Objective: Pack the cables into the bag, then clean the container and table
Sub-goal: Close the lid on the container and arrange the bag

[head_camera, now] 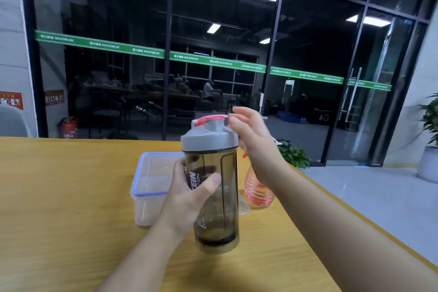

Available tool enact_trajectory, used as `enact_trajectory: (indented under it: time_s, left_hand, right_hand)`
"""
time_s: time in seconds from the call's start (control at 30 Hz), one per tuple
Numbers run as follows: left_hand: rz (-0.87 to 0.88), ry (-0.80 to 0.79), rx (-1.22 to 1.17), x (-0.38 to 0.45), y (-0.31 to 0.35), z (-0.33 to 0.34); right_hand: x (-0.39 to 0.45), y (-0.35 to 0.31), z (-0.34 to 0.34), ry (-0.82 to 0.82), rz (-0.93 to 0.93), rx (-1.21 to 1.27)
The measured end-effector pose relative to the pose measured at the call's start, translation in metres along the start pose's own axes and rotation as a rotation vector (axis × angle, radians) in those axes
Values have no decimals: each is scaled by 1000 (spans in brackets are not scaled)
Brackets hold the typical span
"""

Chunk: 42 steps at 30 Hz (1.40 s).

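Glass-walled room, dark behind the panes, yellow wooden bench in front. Left hand grips a smoky dark shaker bottle, grey lid, pink flip cap, held upright just above the bench, thumb across the near side, fingers wrapped round the far side. Right hand is at the lid's right edge, fingers loosely spread and fairly straight, fingertips at or touching the cap tab; not gripping anything that I can see. Clear plastic container with blue-trimmed rim sits on the bench behind the bottle, left of centre, lid off, looks empty. Pink ribbed spray bottle stands just right of the shaker, partly hidden by the right forearm. No cables or bag in view, so packing seems done or off-frame; cannot tell which. Risks: dark residue sits at the shaker's bottom, so popping the cap or tilting could spill onto the bench. One-handed hold could slip when the right hand pries the cap. Right forearm is close to the spray bottle and could knock it over.
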<state>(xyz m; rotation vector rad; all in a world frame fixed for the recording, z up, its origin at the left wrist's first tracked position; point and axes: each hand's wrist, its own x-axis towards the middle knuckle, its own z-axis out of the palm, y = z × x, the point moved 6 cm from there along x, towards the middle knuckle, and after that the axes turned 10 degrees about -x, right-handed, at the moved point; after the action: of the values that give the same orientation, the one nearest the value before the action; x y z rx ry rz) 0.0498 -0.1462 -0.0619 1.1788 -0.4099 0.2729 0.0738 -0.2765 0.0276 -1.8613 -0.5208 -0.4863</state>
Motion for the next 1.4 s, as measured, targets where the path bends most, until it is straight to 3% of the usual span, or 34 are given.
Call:
enact_trajectory:
  time_s: [0.13,0.27,0.37,0.47,0.63,0.87,1.0,1.1,1.27,1.4]
  left_hand:
    - [10,-5,-27,1,1,-3]
    - [-21,-56,-180,2,2,-4]
    - [-51,-111,-219,2,3,-1]
    - [-11,-45,-153,4,8,-2]
    - [161,231,228,5,20,-19]
    - [320,229,831,2,19,-21]
    - [278,247,1048,6,11,-23]
    - [163,225,1094,8,4,-24]
    - [112,196,1228,9,-3,-24]
    - [145,177,1274,8,-9,-22]
  right_hand:
    - [-2,0,26,-320,70,62]
    - [0,3,27,-504,148,217]
    - [2,-3,24,-557,115,180]
    - [9,-12,16,-467,44,89]
    - [31,-20,-13,-91,-49,-83]
    - [61,-32,-45,248,-120,-174]
    - [68,-39,-55,432,-224,-288]
    - [69,-29,-48,477,-255,-384]
    - [77,15,-30,436,-236,-654]
    - [87,46,-35,402,-93,-752]
